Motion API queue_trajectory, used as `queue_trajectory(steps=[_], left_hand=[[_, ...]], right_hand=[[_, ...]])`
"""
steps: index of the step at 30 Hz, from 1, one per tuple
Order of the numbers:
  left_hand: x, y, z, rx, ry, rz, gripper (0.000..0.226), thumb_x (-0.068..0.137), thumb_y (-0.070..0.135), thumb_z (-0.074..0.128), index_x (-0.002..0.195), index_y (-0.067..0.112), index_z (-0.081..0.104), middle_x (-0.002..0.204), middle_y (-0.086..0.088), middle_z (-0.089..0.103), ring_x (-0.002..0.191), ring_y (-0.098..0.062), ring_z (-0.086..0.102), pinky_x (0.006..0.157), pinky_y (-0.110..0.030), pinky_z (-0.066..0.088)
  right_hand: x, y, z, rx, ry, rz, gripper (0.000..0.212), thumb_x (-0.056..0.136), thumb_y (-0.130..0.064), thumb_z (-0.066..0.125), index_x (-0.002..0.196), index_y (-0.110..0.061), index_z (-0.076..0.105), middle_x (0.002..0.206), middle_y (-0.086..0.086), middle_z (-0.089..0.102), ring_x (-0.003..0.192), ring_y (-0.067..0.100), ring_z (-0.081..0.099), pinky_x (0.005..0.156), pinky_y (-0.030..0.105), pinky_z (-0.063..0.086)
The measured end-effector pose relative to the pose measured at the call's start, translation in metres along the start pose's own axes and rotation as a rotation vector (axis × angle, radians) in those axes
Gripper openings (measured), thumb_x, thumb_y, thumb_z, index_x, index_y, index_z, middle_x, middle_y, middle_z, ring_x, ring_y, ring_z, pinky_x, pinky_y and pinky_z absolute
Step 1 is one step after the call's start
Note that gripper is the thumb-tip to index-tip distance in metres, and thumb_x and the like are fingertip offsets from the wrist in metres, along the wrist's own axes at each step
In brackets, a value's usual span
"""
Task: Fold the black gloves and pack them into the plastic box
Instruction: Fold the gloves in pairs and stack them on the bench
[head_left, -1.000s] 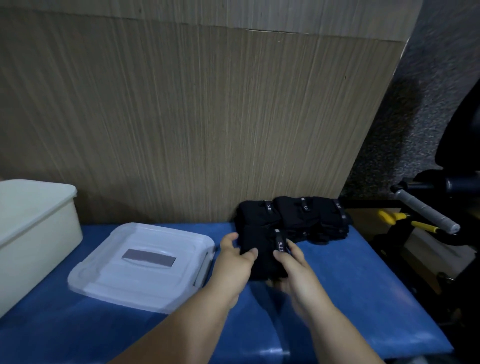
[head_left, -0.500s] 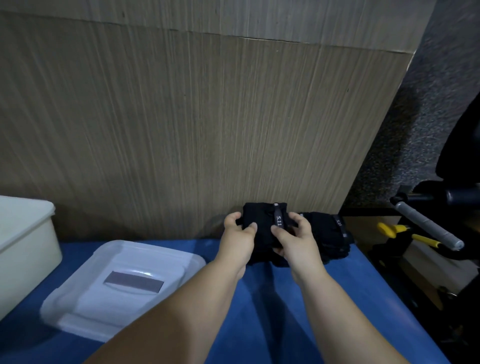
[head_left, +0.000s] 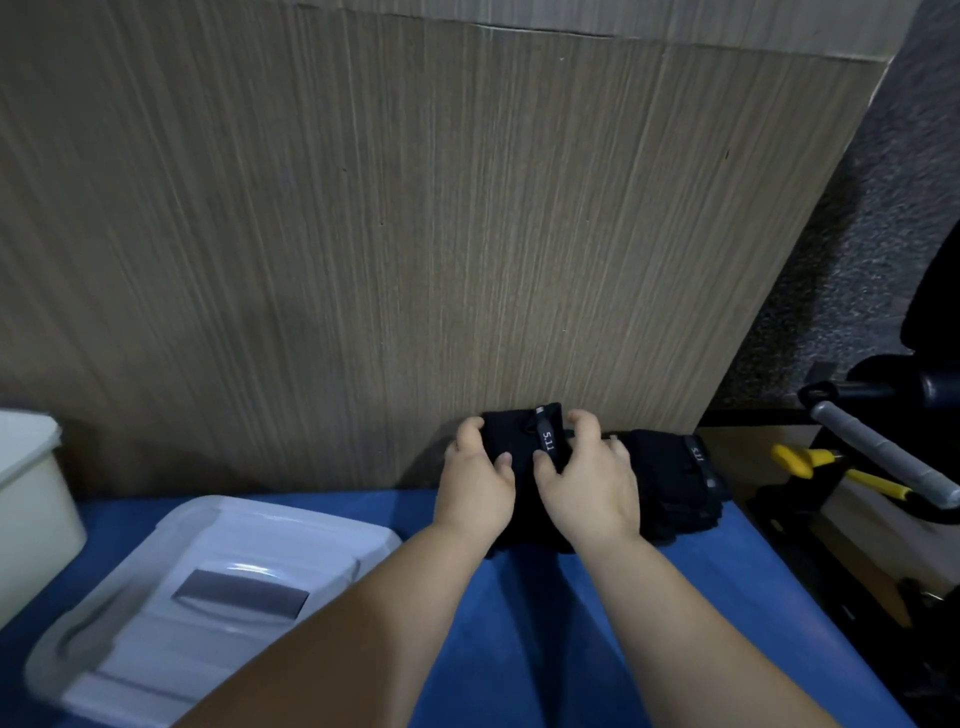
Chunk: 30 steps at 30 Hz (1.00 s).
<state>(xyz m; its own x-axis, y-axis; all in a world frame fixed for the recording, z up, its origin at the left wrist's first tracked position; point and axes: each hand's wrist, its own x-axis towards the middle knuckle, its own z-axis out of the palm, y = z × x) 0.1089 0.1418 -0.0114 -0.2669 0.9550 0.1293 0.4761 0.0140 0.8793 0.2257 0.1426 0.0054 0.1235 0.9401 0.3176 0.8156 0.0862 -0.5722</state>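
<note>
A folded black glove (head_left: 524, 434) with a white "5.11" tag lies on top of other black gloves (head_left: 675, 478) at the back of the blue table (head_left: 545, 623), against the wooden panel. My left hand (head_left: 475, 483) grips the folded glove's left side, thumb at its far edge. My right hand (head_left: 589, 480) grips its right side, fingers curled over the top. The cream plastic box (head_left: 31, 499) stands at the far left, only its corner in view. Its translucent lid (head_left: 208, 597) lies flat on the table near me.
A wooden panel (head_left: 415, 234) rises right behind the gloves. To the right, past the table edge, are a grey-handled bar (head_left: 878, 457), yellow-handled tools (head_left: 810, 462) and dark equipment.
Both hands carried the folded glove from the near side of the pile up onto its back, by the panel. The view shifted right, so less of the box shows.
</note>
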Motion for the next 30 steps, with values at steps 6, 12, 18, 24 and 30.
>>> queue_trajectory(steps=[6, 12, 18, 24, 30], left_hand=[[0.0, -0.013, 0.0, 0.376, 0.049, 0.16, 0.05, 0.096, 0.028, 0.046, 0.144, 0.027, 0.032, 0.153, 0.003, 0.016, 0.135, -0.021, 0.024, 0.108, -0.037, 0.027], [0.006, -0.022, 0.002, 0.422, -0.083, 0.261, 0.046, 0.103, 0.033, 0.031, 0.149, 0.029, 0.029, 0.158, 0.013, 0.017, 0.145, -0.008, 0.007, 0.117, -0.032, 0.013], [0.007, -0.033, 0.006, 0.438, -0.174, 0.176, 0.052, 0.103, 0.042, 0.023, 0.153, 0.027, 0.018, 0.16, 0.013, 0.01, 0.147, -0.008, 0.002, 0.119, -0.03, 0.005], [0.007, -0.035, 0.01, 0.42, -0.2, 0.152, 0.053, 0.103, 0.043, 0.023, 0.153, 0.028, 0.016, 0.161, 0.012, 0.006, 0.147, -0.01, 0.004, 0.118, -0.03, 0.005], [0.008, -0.028, 0.006, 0.413, -0.204, 0.124, 0.054, 0.102, 0.045, 0.024, 0.153, 0.029, 0.015, 0.161, 0.012, 0.005, 0.147, -0.013, 0.007, 0.119, -0.035, 0.01]], right_hand=[[0.001, 0.014, 0.011, -0.169, 0.029, -0.251, 0.048, 0.094, -0.036, 0.052, 0.14, -0.028, 0.042, 0.142, -0.007, 0.043, 0.134, 0.016, 0.028, 0.109, 0.039, 0.027], [0.007, 0.023, 0.018, -0.315, -0.154, -0.346, 0.07, 0.091, -0.056, 0.002, 0.15, -0.027, 0.028, 0.158, -0.014, 0.022, 0.147, 0.007, 0.007, 0.116, 0.035, 0.008], [0.011, 0.028, 0.025, -0.355, -0.219, -0.32, 0.085, 0.079, -0.058, -0.012, 0.152, -0.029, 0.021, 0.159, -0.013, 0.019, 0.148, 0.007, 0.004, 0.117, 0.038, 0.005], [0.011, 0.031, 0.026, -0.358, -0.273, -0.294, 0.056, 0.101, -0.05, 0.012, 0.153, -0.029, 0.018, 0.16, -0.012, 0.016, 0.147, 0.007, 0.007, 0.117, 0.039, 0.003], [0.015, 0.031, 0.024, -0.332, -0.275, -0.291, 0.054, 0.102, -0.047, 0.016, 0.152, -0.03, 0.018, 0.16, -0.011, 0.015, 0.146, 0.008, 0.01, 0.117, 0.042, 0.006]])
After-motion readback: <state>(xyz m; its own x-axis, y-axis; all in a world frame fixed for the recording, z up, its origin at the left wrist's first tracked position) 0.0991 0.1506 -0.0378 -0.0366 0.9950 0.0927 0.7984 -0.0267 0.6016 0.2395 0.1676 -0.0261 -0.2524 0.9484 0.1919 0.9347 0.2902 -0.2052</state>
